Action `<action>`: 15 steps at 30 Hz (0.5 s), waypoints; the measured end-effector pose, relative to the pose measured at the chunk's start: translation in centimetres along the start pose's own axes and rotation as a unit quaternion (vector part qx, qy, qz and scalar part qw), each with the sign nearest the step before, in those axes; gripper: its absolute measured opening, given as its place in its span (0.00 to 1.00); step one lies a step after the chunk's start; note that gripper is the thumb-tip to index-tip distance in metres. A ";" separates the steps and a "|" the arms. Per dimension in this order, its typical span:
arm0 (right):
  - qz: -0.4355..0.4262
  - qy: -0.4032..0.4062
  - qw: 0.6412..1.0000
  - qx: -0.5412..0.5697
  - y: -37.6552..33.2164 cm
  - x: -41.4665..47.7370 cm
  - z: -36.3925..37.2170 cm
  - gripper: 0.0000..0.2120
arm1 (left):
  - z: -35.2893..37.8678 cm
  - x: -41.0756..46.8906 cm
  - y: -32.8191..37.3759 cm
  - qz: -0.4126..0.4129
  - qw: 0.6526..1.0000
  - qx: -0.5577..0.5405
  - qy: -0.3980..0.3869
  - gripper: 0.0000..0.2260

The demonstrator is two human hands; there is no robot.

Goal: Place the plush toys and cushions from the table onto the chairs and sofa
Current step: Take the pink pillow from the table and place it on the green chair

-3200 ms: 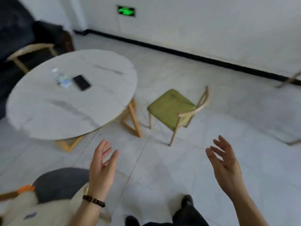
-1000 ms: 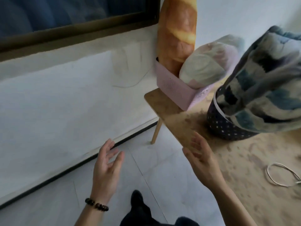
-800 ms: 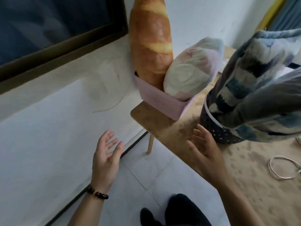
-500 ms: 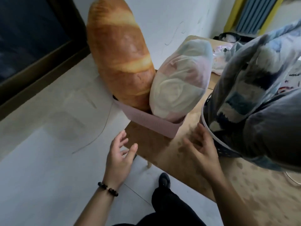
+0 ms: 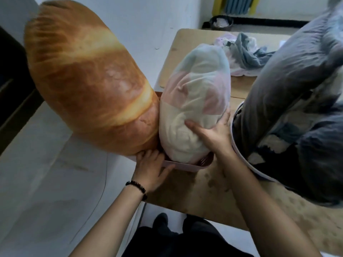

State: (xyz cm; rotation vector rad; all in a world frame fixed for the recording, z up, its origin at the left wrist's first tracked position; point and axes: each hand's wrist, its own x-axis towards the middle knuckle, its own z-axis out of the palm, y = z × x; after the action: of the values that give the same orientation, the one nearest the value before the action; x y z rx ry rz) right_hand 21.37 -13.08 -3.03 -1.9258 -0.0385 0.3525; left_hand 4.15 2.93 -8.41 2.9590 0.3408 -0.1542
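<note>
A wooden table stood against a white wall, and at its near left corner was a pink basket. Two big soft things stood in the basket, side by side and touching. On the left was a bread-shaped cushion, brown and golden, which leaned to the left over the edge of the table. On the right was a pastel cushion with pink, white and pale blue patches, wrapped in a thin cover.

The right hand lay open on the lower right side of the pastel cushion, the thumb pressed into its front and the fingers spread around its side. The left hand was at the near left rim of the basket, under the bottom of the bread-shaped cushion, with the fingers curled over the rim; a dark bead bracelet was on this wrist.

To the right, a dark dotted basket held a large grey-blue plush bundle. Some crumpled cloths lay on the far part of the table.
</note>
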 end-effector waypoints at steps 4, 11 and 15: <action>-0.024 0.078 0.996 -0.029 -0.2 -0.9 0.3 0.44 | -0.6 0.4 -0.5 0.019 0.999 -0.014 -0.033 0.28; -0.196 0.164 0.962 0.097 -7.2 -3.2 -1.2 0.18 | -1.0 0.4 -1.2 0.059 0.997 -0.037 -0.037 0.32; -0.256 0.217 0.916 0.221 -11.2 -8.0 -4.5 0.13 | -0.9 0.4 -2.1 0.094 0.988 -0.111 -0.051 0.33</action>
State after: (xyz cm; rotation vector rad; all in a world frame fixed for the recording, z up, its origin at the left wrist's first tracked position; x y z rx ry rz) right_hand 16.44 -14.43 10.54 -1.4361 -0.1526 -0.3946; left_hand 4.09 5.15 -7.88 2.7314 0.0580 -0.2284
